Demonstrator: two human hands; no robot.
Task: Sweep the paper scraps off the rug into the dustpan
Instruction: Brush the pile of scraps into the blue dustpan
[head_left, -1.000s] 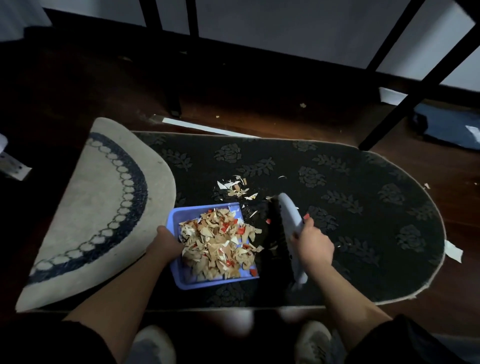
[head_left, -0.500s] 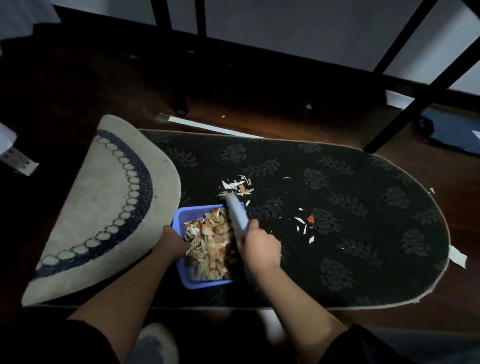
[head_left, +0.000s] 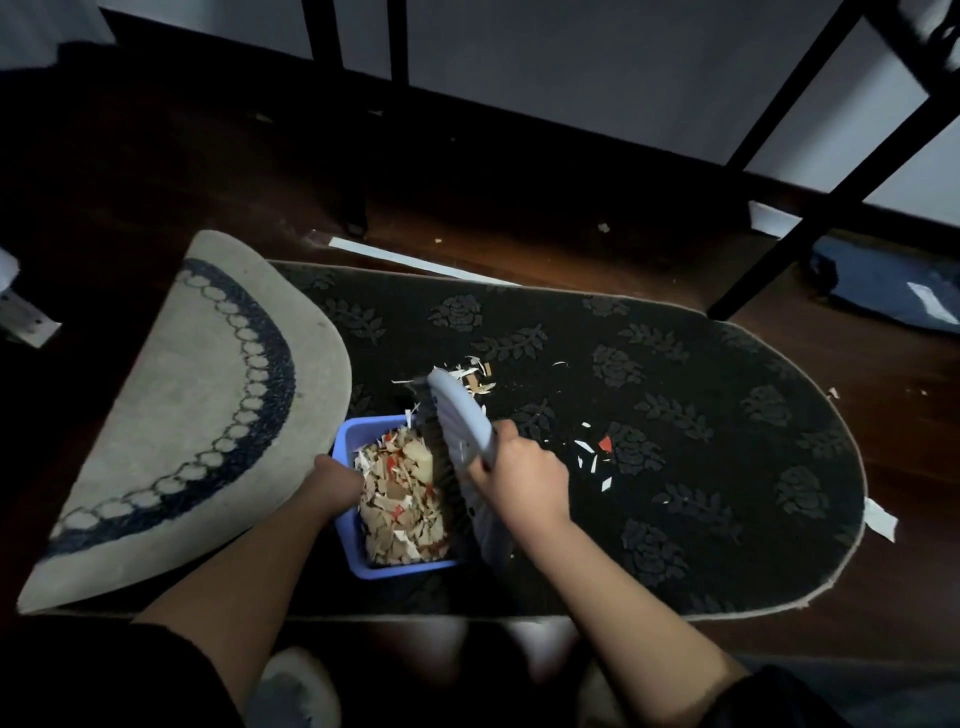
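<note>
1. The blue rectangular plastic dustpan (head_left: 347, 525) sits on the dark oval floral-patterned rug (head_left: 675, 405), near the rug's front edge and just right of the folded-over end.
2. It is heaped with tan, white and red paper scraps (head_left: 400, 499) that fill most of its tray.
3. The left hand (head_left: 335, 480) grips the dustpan's left wall, fingers curled over the rim; the fingertips are hidden inside.
4. The right hand (head_left: 524, 480) is closed round the handle of a pale blue plastic hand brush (head_left: 462, 421); its dark bristles stand along the dustpan's open right side, its tip pointing away from the person.
5. A small cluster of white and tan loose scraps (head_left: 475, 376) lies on the rug just beyond the brush tip.
6. A second scatter of white slivers with one red piece (head_left: 595, 457) lies right of the right hand, on open rug.
7. The right half of the rug is open pile up to its pale bound edge.
8. At left, the rug's folded beige underside (head_left: 171, 415) with a dark ring of ovals lies next to the dustpan.
9. Beyond the rug's far edge a white paper strip (head_left: 415, 262) lies on the dark wooden floor (head_left: 519, 218), and another white paper piece (head_left: 879, 519) lies off the right rim.
10. Black metal furniture legs (head_left: 810, 218) stand behind the rug.
</note>
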